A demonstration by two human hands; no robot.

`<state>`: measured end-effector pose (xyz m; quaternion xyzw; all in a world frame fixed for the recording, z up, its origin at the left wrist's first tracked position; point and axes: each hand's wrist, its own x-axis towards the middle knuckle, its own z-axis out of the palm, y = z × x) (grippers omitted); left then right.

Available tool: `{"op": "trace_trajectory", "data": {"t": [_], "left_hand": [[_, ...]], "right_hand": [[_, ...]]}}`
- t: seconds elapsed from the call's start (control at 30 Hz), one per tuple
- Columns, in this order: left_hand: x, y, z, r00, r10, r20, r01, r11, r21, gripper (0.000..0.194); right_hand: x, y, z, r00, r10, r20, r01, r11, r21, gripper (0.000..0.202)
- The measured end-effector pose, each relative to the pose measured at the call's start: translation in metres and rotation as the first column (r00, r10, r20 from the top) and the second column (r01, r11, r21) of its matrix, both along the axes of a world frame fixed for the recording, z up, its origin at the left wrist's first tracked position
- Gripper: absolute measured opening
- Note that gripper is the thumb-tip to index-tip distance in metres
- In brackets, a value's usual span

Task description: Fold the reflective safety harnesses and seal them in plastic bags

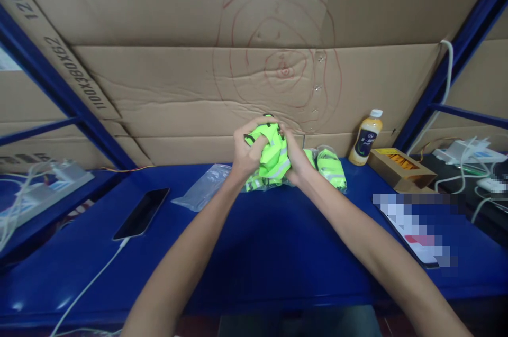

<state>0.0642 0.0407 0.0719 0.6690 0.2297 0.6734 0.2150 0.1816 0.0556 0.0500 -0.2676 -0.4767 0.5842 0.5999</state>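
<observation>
Both my hands hold a crumpled neon-yellow reflective vest (273,154) with black trim and grey strips, raised over the back of the blue table. My left hand (246,149) grips its left side, thumb pressed into the fabric. Around the right side closes my right hand (296,157), its fingers partly hidden behind the cloth. Behind and below lie more folded neon vests in clear bags, one bagged vest (332,169) showing right of my wrist. A flat clear plastic bag (204,186) rests left of my left forearm.
A phone (142,213) on a white cable lies left on the blue table (254,257). At right are a juice bottle (365,138), an open cardboard box (400,169) and a blurred-out flat item (415,231). Power strips (43,194) with cables flank both sides. Cardboard (178,83) walls the back.
</observation>
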Motion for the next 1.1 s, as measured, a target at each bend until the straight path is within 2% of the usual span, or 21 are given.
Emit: {"op": "trace_trajectory", "data": {"t": [0.1,0.2,0.27,0.33,0.43,0.47,0.5,0.57,0.63,0.67,0.73,0.8,0.83,0.9,0.97,1.03,1.1], "left_hand": [[0.0,-0.001,-0.004,0.998,0.023,-0.062,-0.022,1.0,0.014,0.031],[0.006,0.0,-0.01,0.989,-0.016,-0.149,0.021,0.999,0.034,0.042],[0.012,0.003,-0.013,0.993,-0.021,-0.113,0.025,0.999,0.036,0.047],[0.02,0.006,-0.016,0.998,-0.064,0.004,0.064,0.997,-0.037,0.046],[0.035,0.004,-0.022,0.957,-0.225,0.182,0.258,0.947,-0.19,0.05],[0.04,0.002,-0.024,0.95,-0.231,0.21,0.272,0.942,-0.195,0.051],[0.044,0.001,-0.026,0.957,-0.181,0.225,0.223,0.959,-0.176,0.05],[0.048,0.0,-0.03,0.967,0.056,0.25,-0.029,0.993,-0.112,0.042],[0.046,0.004,-0.034,0.915,0.284,0.286,-0.266,0.959,-0.102,0.035],[0.043,0.008,-0.036,0.893,0.338,0.298,-0.313,0.941,-0.13,0.033],[0.035,0.017,-0.039,0.893,0.34,0.294,-0.285,0.934,-0.216,0.034],[0.029,0.024,-0.042,0.91,0.303,0.283,-0.219,0.931,-0.293,0.038],[0.027,0.026,-0.043,0.916,0.29,0.278,-0.201,0.929,-0.31,0.04],[0.026,0.027,-0.044,0.92,0.286,0.269,-0.201,0.931,-0.303,0.038],[0.025,0.024,-0.043,0.922,0.306,0.237,-0.245,0.936,-0.253,0.033],[0.024,0.018,-0.04,0.923,0.339,0.181,-0.31,0.935,-0.171,0.027],[0.022,0.013,-0.036,0.917,0.38,0.119,-0.373,0.925,-0.074,0.021]], "right_hand": [[-0.002,0.004,-0.007,0.984,-0.174,-0.04,0.17,0.982,-0.087,0.061],[0.005,0.013,-0.012,0.922,-0.379,-0.073,0.372,0.924,-0.094,0.053],[0.015,0.02,-0.013,0.867,-0.496,-0.037,0.497,0.868,0.01,0.049],[0.026,0.026,-0.013,0.799,-0.6,0.047,0.588,0.794,0.153,0.048],[0.038,0.026,-0.01,0.665,-0.731,0.155,0.663,0.673,0.328,0.053],[0.039,0.023,-0.008,0.622,-0.763,0.176,0.673,0.636,0.378,0.054],[0.038,0.019,-0.007,0.578,-0.793,0.192,0.677,0.597,0.43,0.055],[0.03,0.009,-0.007,0.492,-0.845,0.211,0.657,0.519,0.547,0.054],[0.019,-0.002,-0.011,0.425,-0.88,0.213,0.587,0.447,0.675,0.051],[0.013,-0.006,-0.015,0.409,-0.89,0.203,0.537,0.415,0.734,0.049],[0.006,-0.01,-0.024,0.409,-0.899,0.155,0.435,0.342,0.833,0.044],[0.004,-0.011,-0.033,0.441,-0.891,0.107,0.349,0.281,0.894,0.047],[0.005,-0.01,-0.036,0.467,-0.879,0.099,0.323,0.274,0.906,0.051],[0.007,-0.01,-0.037,0.534,-0.838,0.113,0.321,0.324,0.89,0.053],[0.007,-0.012,-0.034,0.614,-0.78,0.119,0.402,0.439,0.804,0.045],[0.002,-0.014,-0.028,0.697,-0.712,0.081,0.504,0.567,0.652,0.028],[-0.005,-0.014,-0.022,0.78,-0.626,0.021,0.545,0.694,0.47,0.019]]}}
